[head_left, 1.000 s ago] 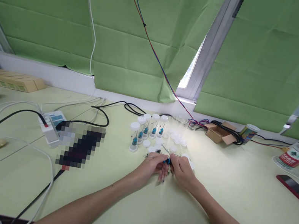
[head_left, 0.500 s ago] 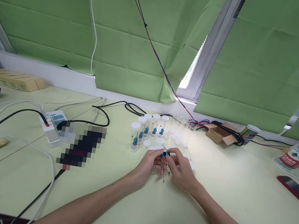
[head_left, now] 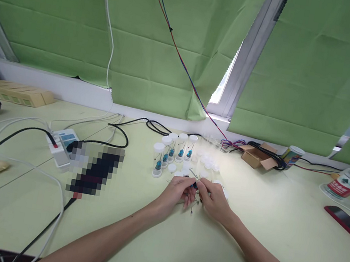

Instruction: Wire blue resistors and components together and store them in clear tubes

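Observation:
Between my two hands is a small blue-and-black part, mostly covered by fingertips. My left hand pinches it with thumb and index finger, the other fingers curled beneath. From the other side, my right hand has thumb and index finger closed on its right end. Several thin stems with small dark ends lie or hang just below the fingers; whether they join the part I cannot tell. Left of the hands stand several clear capped tubes with blue pieces and thin stems inside. White caps lie close by.
A power strip and loose black and white cables occupy the left side. At the back right are an open cardboard box and a printed canister. A water bottle and a phone are far right.
My right fingers have closed in and dropped slightly against the left fingertips. The blue-and-black part sits a little lower and is more covered than before. The tubes have not moved.

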The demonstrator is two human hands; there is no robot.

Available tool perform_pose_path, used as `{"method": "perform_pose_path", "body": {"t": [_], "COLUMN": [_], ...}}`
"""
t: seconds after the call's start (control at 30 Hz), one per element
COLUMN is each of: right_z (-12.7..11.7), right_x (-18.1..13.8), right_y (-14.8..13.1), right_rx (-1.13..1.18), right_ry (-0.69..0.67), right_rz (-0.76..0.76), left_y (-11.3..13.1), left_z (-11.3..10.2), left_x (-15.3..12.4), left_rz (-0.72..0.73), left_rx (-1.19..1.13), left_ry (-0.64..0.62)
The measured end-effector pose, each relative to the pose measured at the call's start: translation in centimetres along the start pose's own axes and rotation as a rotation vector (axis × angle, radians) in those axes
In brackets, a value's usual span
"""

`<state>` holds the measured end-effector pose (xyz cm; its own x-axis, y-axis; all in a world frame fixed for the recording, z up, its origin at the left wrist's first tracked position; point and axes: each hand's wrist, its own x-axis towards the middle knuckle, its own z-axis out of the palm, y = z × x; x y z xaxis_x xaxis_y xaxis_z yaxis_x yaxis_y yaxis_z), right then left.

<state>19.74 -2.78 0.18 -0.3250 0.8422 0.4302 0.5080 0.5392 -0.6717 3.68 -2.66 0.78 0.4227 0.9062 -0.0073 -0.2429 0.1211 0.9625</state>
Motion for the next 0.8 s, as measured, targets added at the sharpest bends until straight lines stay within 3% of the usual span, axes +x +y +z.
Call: {"method": "perform_pose_path", "body": {"t": [0.8], "right_z": [0.15], "right_x": [-0.38], "right_y": [0.32], "right_rx": [0.071], "right_ry": [0.007], "right_rz": [0.038], "left_y": [0.53], "left_z": [-0.1], "left_x": [0.07], "left_rz": [-0.069], "left_rx": [-0.17], "left_ry": [0.008]}}
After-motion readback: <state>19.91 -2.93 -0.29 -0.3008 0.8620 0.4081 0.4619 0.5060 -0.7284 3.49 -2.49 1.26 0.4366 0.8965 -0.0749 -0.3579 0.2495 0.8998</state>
